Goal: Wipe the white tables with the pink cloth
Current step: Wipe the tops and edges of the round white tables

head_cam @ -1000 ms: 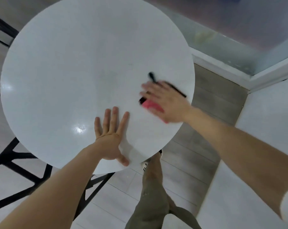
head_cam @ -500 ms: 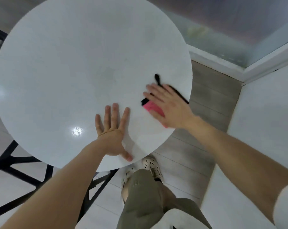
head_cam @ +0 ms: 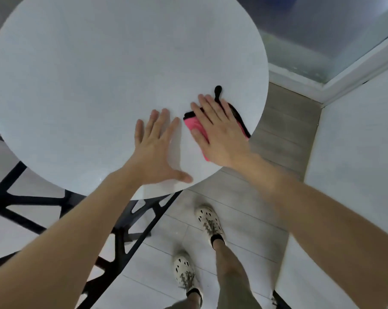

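Here we are at the round white counter [head_cam: 95,70], and the pink cloth [head_cam: 195,125] is down flat on it, out at the near right part of the top, close to the rim. The right hand [head_cam: 219,130] lies spread on top of the cloth, fingers straight and pressing rather than curled round it, so only a pink strip shows past the thumb side. A black edging peeks out past the little-finger side. A little black loop [head_cam: 217,90] sticks out beyond the fingertips, pointing away from the person.

The left hand [head_cam: 157,150] grasps nothing. It is flat on the bare top with fingers fanned and the thumb out near the rim, bracing by the look of it. Its forefinger tip sits just beside the cloth's near corner, and I make out a sliver of white between them.

What matters for the next stroke is this: the cloth is already under the right hand, and nearly all the open surface lies to the left and farther away. A sweep that way has to pass the left hand or go around it, I'd say. Most of the cloth is hidden, so I can't call its long axis.

There's no brand, label or lettering to read anywhere, not on the cloth and not on the pale perforated shoes [head_cam: 209,220] on the floor below.
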A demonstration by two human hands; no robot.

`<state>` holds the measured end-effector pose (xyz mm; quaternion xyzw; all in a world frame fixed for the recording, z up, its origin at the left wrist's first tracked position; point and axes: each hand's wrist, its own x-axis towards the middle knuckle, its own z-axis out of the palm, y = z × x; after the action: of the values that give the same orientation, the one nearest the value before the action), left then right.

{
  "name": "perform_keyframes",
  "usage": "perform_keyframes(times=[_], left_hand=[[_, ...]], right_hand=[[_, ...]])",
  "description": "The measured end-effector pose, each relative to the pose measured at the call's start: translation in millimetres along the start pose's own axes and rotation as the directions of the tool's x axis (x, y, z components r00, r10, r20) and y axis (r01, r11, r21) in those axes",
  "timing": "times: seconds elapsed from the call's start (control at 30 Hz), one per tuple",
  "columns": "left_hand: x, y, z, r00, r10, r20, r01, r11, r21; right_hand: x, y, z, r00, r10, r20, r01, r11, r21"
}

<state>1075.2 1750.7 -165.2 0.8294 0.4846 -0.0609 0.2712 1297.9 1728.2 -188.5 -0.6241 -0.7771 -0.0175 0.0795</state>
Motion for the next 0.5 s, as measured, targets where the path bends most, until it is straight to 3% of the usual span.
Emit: perform_keyframes(times=[0.07, 0.1, 0.17, 0.23, 0.27, 0.3, 0.4, 0.5], left_hand=[[-31.1, -19.2, 13.4, 0.974, 0.079, -0.214, -0.085, 0.996, -0.018], [-46.3, -30.0, 18.6, 0.949, 0.080, -0.306, -0.093, 0.995, -0.030], [-71.0, -52.0, 23.5, 0.884, 0.020, -0.466, -0.059, 0.996, -0.070], [-91.4, -73.6, 22.4, 0.803, -0.087, -0.590, 0.015, 0.992, -0.125], [-100.0, -84.8, 20.5, 0.763, -0.128, -0.634, 0.059, 0.990, -0.129], [-108.2, -95.7, 19.2, 0.735, -0.154, -0.660, 0.107, 0.988, -0.112], [-129.5, -121.0, 16.6, 0.722, -0.240, -0.649, 0.249, 0.965, -0.080], [-138.6, -129.0, 13.8, 0.747, -0.283, -0.602, 0.305, 0.950, -0.068]], right_hand=[[-9.1, 12.6, -6.8, 0.992, -0.115, 0.048, 0.115, 0.993, -0.004], [-6.9, 20.6, -9.0, 0.993, -0.096, 0.070, 0.097, 0.995, -0.018], [1.1, 22.8, -8.1, 0.989, 0.141, 0.044, -0.139, 0.989, -0.052], [11.1, -16.2, -4.5, 0.894, 0.447, -0.018, -0.448, 0.893, -0.040], [16.8, -50.7, -1.5, 0.859, 0.511, -0.044, -0.512, 0.859, -0.024], [19.9, -90.1, 4.0, 0.871, 0.488, -0.052, -0.489, 0.872, -0.008], [20.5, -199.6, 13.4, 0.991, 0.130, 0.009, -0.131, 0.987, 0.089], [8.3, -210.9, 11.4, 0.989, -0.145, 0.017, 0.142, 0.983, 0.117]])
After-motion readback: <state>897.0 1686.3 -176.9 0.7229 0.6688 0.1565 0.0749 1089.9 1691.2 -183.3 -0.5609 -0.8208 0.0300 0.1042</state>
